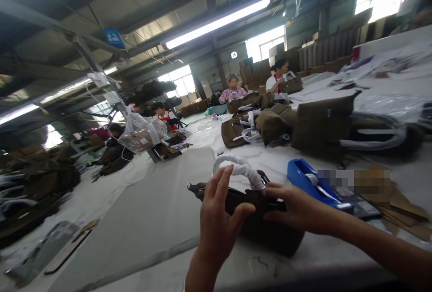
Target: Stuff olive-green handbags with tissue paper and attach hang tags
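Note:
A dark olive handbag point(273, 235) lies on the table right in front of me. Its carrying handle point(248, 170) stands up, wrapped in whitish protective material. My right hand point(293, 204) grips the bag's top edge near the handle's right base, fingers over the rim and thumb lower on the side. At the bag's left part, my left hand point(219, 213) is raised with fingers stretched and thumb apart. It overlaps the bag in the view; whether it touches the bag I cannot tell. The inside of the bag is mostly hidden by my hands.
A blue tape dispenser point(303, 175) stands right of the bag, beside brown cardboard pieces point(405, 208). Several olive bags point(320, 123) lie farther back. A grey sheet point(151, 206) covers the table's left part, near a phone-like flat object point(67, 251). Several people sit at the far tables.

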`<state>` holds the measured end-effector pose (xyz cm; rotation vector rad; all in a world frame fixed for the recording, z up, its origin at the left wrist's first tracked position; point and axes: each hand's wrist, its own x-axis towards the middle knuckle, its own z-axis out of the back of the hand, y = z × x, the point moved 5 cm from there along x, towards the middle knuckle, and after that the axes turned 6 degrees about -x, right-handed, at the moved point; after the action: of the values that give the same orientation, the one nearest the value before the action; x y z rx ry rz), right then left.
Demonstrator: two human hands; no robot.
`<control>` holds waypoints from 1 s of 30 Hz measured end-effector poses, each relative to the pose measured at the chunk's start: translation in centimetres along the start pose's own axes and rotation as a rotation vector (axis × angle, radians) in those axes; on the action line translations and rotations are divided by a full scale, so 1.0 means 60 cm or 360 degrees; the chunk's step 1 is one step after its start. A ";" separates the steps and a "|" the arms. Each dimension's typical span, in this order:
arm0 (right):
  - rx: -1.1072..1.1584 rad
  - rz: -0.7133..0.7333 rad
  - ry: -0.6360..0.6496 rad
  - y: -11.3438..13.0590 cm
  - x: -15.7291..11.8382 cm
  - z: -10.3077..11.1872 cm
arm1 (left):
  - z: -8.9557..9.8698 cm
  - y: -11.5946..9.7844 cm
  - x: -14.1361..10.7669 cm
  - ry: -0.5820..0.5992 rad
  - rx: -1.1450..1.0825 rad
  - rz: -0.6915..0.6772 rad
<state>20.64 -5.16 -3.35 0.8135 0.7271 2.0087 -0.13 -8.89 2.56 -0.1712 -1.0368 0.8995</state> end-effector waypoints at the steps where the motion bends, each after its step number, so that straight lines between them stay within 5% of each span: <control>1: 0.0022 0.0026 -0.0034 0.004 -0.002 0.004 | -0.002 -0.011 0.015 0.0058 0.0090 -0.0046; 6: 0.0393 0.0137 -0.0268 0.020 -0.005 0.014 | -0.005 -0.051 0.065 0.0283 0.0396 -0.0214; 14: 0.1116 0.0178 -0.0557 0.055 -0.013 0.024 | -0.015 -0.064 0.031 0.0478 0.0296 -0.0183; 18: 0.0907 0.0088 -0.0807 0.050 -0.030 0.033 | -0.013 -0.055 0.021 0.0452 0.0248 -0.0169; 21: 0.0616 0.0058 -0.0855 0.044 -0.026 0.038 | -0.021 -0.064 0.012 0.0574 0.0199 -0.0368; 23: 0.0381 0.0098 -0.0684 0.051 -0.006 0.041 | -0.029 -0.075 0.005 0.0633 0.0219 -0.0541; 27: -0.0070 0.0291 0.0230 0.080 0.036 0.036 | -0.036 -0.085 -0.002 0.0595 0.0310 -0.0711; 30: -0.0119 0.0353 0.0379 0.086 0.036 0.055 | -0.030 -0.081 -0.002 0.0468 0.0355 -0.0676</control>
<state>19.73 -5.19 3.09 0.6400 0.7150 2.3462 4.03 -11.61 4.08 0.1011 -0.6574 0.5748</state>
